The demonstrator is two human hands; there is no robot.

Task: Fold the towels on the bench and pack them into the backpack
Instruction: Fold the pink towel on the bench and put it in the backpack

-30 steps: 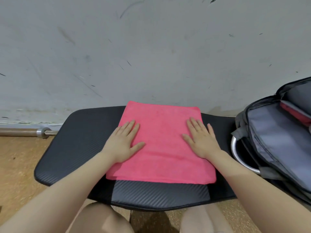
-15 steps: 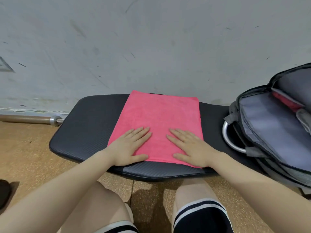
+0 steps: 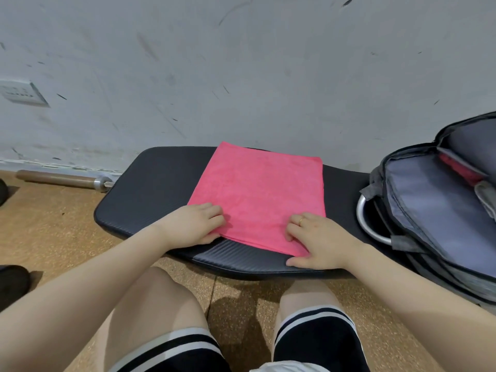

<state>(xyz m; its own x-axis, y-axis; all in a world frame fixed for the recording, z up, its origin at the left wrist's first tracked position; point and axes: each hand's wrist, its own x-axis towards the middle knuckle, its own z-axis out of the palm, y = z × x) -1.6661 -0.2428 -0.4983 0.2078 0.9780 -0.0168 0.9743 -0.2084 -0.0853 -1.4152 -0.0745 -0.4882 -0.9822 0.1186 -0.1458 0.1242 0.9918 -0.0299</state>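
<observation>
A pink towel [image 3: 261, 191], folded into a flat rectangle, lies across the black padded bench [image 3: 150, 194]. My left hand [image 3: 194, 224] curls its fingers over the towel's near left corner, thumb under the edge. My right hand [image 3: 315, 238] does the same at the near right corner, a ring on one finger. Both pinch the near edge against the bench. At the right end of the bench the grey backpack [image 3: 440, 210] lies with its main compartment open. A red cloth [image 3: 456, 167] shows inside it near the top.
A scuffed grey wall rises right behind the bench, with a wall socket [image 3: 22, 93] at the left. A metal barbell end [image 3: 64, 179] lies on the cork floor at the left. A silver ring handle [image 3: 367, 221] sticks out beside the backpack. My knees are below the bench's front edge.
Both hands slid from flat on the towel's middle toward me to its near edge. Their fingers curled from flat to gripping the near corners. The view tilted down.
</observation>
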